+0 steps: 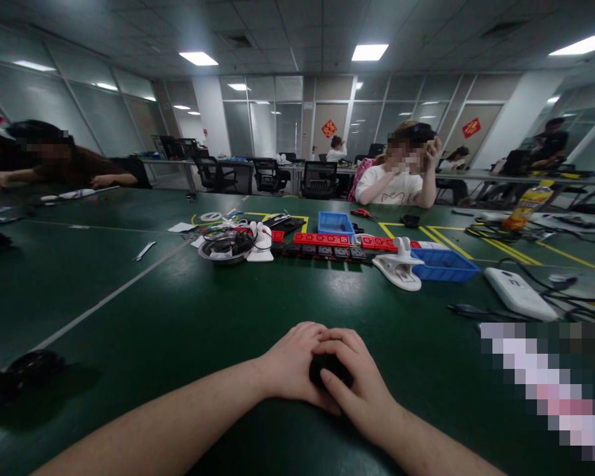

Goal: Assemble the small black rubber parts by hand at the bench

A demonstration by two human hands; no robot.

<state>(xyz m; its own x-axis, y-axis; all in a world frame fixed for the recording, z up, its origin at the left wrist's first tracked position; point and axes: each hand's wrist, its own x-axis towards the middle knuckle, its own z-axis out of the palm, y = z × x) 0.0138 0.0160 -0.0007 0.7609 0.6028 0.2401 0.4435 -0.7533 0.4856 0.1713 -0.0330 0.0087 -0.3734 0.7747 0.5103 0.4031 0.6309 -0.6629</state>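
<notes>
Low over the near part of the green table [188,357], my two hands meet around a small black rounded object [331,367]. My left hand [290,363] curls against its left side, with the fingertips largely hidden under the other hand. From the right, my right hand [361,380] wraps over it, thumb in front and fingers across the top. What kind of object it is, I cannot make out, since the fingers cover much of it.
Ahead lie a metal bowl [227,250] of cables, red power strips [327,239], white clip stands [400,271] and a blue tray [443,266]. A white device [519,294] with cables is at right, a black object [34,367] at left. A person [391,178] sits opposite.
</notes>
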